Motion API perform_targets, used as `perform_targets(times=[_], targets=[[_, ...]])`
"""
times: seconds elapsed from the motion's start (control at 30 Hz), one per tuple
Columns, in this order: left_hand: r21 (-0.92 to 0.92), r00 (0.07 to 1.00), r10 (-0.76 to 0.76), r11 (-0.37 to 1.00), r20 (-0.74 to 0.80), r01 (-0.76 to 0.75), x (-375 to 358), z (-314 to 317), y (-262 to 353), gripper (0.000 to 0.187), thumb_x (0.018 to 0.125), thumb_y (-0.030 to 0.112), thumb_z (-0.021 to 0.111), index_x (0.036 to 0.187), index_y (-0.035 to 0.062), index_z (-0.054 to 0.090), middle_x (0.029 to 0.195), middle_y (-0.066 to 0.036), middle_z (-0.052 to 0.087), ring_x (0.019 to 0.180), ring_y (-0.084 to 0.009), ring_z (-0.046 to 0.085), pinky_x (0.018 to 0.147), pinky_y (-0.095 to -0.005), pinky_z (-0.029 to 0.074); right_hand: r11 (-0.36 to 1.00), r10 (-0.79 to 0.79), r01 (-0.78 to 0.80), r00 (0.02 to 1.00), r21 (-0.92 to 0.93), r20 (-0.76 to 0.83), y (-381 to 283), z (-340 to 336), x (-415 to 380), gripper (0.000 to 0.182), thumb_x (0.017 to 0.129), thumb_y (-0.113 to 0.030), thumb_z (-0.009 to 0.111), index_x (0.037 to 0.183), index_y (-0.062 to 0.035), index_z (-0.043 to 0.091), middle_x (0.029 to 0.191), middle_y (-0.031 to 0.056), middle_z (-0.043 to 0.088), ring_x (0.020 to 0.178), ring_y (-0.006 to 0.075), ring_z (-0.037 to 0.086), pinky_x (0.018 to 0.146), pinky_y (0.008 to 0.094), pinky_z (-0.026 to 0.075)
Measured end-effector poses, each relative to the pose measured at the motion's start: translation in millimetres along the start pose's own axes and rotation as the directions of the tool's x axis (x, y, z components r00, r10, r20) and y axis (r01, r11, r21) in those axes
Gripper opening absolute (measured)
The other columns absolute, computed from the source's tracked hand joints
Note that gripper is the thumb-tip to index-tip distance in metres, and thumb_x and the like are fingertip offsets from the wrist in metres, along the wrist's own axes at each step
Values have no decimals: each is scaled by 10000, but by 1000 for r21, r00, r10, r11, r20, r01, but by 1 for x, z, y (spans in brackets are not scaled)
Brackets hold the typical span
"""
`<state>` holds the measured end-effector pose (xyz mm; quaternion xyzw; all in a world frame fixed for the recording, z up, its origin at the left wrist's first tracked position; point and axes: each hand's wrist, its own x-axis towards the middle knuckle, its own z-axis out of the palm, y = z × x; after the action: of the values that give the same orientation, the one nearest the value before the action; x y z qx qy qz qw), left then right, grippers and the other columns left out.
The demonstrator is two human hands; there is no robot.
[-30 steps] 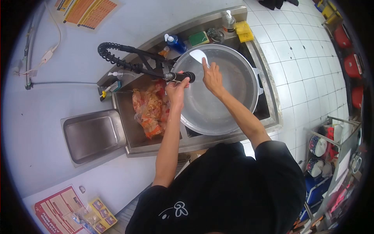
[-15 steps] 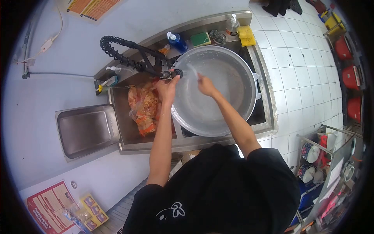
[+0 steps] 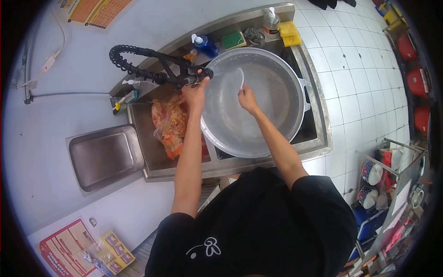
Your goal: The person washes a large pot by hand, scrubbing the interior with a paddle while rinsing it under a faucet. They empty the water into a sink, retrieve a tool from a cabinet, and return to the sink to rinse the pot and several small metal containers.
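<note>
My left hand is closed round the spray head of a black spring-hose faucet, at the left rim of a large round grey basin. Over the basin, my right hand grips a thin, white, curved utensil by its lower end; its exact kind I cannot tell. The utensil stands up from my fingers, its curved end toward the back wall. Below my left hand, plastic bags of orange-red food lie in the left sink compartment.
A blue pump bottle, a green scouring sponge, steel wool, a clear pump bottle and a yellow cloth line the sink's back ledge. A steel tray stands left of the sink.
My right hand has shifted slightly right, and the white utensil has swung from leaning left to more upright. My left hand stays on the spray head. The view has shifted slightly.
</note>
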<state>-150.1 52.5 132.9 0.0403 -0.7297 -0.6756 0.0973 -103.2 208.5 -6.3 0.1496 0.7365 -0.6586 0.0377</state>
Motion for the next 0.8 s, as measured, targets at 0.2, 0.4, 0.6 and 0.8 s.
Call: perform_targets(times=[0.2,0.4,0.6,0.8], targets=[[-47,997,-71,996,29,73,-11,7,-4,368,751,-85,702,1102,-2,630,929,-44,653,796,-116,622,706,-249,525,999,-42,42,998,5,-56,18,32,48,395,881,-76,436,1266,-15,498,676,67,554,617,156,550,528,334,446],[-34,987,-116,992,114,121,-16,4,2,379,790,-19,705,1153,-2,597,909,-67,657,718,-124,626,665,-259,537,996,-63,76,977,-57,204,9,40,28,400,874,-86,462,1262,6,498,670,53,546,621,142,535,589,331,452],[-109,934,-163,972,319,207,-36,-10,10,475,828,20,684,1266,-34,509,1060,-98,629,790,-142,635,719,-281,548,989,-85,82,996,-125,-21,-29,21,28,414,867,-77,461,1265,39,467,948,287,636,915,413,627,751,476,475],[-113,914,-173,967,368,229,-42,-8,10,458,851,-8,646,1279,-47,486,1122,-82,608,844,-135,626,748,-266,538,999,-44,40,935,-18,-353,-39,26,20,400,872,-82,451,1246,57,478,883,289,636,854,437,629,734,478,477]])
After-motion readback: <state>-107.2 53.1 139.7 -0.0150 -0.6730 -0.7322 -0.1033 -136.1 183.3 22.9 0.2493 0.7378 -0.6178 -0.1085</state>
